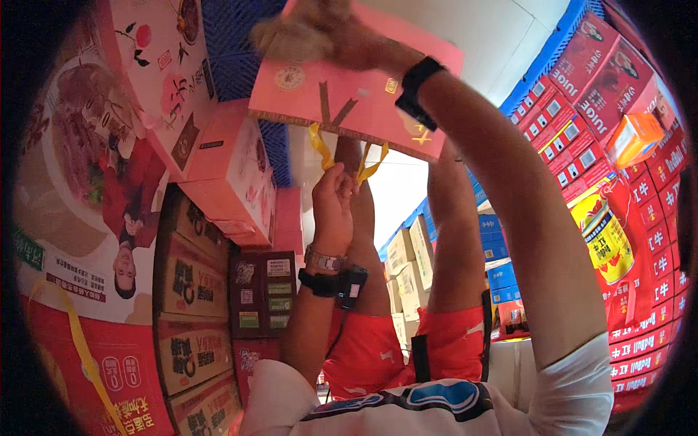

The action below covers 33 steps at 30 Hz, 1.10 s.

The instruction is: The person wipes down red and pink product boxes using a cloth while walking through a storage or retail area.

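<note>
A pink gift box [349,87] is in front of me, over my legs, with dark ribbon-like print on its face. Yellow ribbon straps [320,147] hang from its near edge. My left hand [334,192] is just below that edge, its fingers closed on a yellow ribbon strap. Across the box's far part reaches my right arm. My right hand [309,35] is at the far left corner of the box, smeared by motion, so its fingers cannot be made out.
Pink boxes [225,167] and brown cartons [193,287] are stacked at my left. Red drink cartons [647,240] rise at my right, with an orange pack [636,138] on them. Beige cartons [412,254] and blue boxes [502,280] stand behind my legs. Pale floor tiles [509,36] show at the far side.
</note>
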{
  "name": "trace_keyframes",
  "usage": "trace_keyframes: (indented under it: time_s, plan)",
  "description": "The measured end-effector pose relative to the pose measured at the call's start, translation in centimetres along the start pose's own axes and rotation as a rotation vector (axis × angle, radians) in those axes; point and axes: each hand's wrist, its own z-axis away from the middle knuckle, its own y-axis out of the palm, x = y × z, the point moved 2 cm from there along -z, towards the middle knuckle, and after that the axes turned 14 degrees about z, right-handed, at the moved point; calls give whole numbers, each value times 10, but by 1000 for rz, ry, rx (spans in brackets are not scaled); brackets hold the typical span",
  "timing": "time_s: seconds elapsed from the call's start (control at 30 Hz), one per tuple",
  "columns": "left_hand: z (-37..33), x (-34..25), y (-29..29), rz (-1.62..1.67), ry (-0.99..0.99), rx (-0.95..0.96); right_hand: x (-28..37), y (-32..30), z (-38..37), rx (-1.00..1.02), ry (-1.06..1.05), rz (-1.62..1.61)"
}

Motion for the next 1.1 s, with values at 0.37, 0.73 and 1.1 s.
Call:
trace_keyframes:
  time_s: [0.37, 0.73, 1.1]
  plan:
    - [17, -6, 29, -262, 160, -65, 124, -47, 23, 149, 11, -270]
    - [43, -3, 102, -568, 160, 124, -64, -79, 114, 770, 560, -292]
    - [29, 15, 102, -453, 115, 47, -27, -122, 201, 267, 570, -547]
